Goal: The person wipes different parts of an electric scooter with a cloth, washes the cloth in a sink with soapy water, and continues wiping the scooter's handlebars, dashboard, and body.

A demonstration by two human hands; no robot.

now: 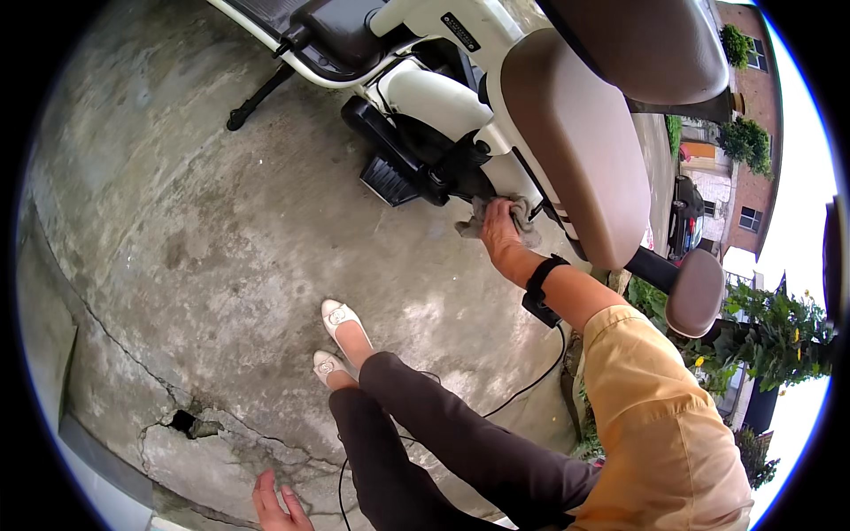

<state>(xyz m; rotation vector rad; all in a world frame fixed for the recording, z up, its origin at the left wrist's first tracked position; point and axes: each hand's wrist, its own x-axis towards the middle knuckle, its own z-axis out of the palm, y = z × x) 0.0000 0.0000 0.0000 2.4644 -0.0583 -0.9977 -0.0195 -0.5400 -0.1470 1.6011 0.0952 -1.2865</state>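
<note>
Fingers of the right hand (502, 235) are being laid close together over a grey cloth (526, 222), which is being held bunched under them; how the thumb is being placed cannot be told, because it is not being shown clearly. Against the lower side of a white and brown scooter (436, 97) the cloth is being kept, just beside a curved white panel (515, 180) and below the black cylindrical part (462, 165). From these fingers, the scooter is lying forward and mostly up in the view, and its long axis is running obliquely, from the upper left toward the lower right. The brown seat (580, 142) is standing above and to the right of the fingers, with its long side sloping down to the right, while a black pedal (390, 182) is hanging to their left. For the cloth itself no clear long axis is being shown, since it is being crumpled. By the right hand the nearer place is being taken; its forearm, on which a black wristband (546, 281) is being worn, is reaching in from the lower right. Well apart from the scooter, the left hand (281, 508) is being seen at the lower edge, partly cut off, its fingers slightly spread and nothing being held, over the concrete ground (221, 248).
</note>
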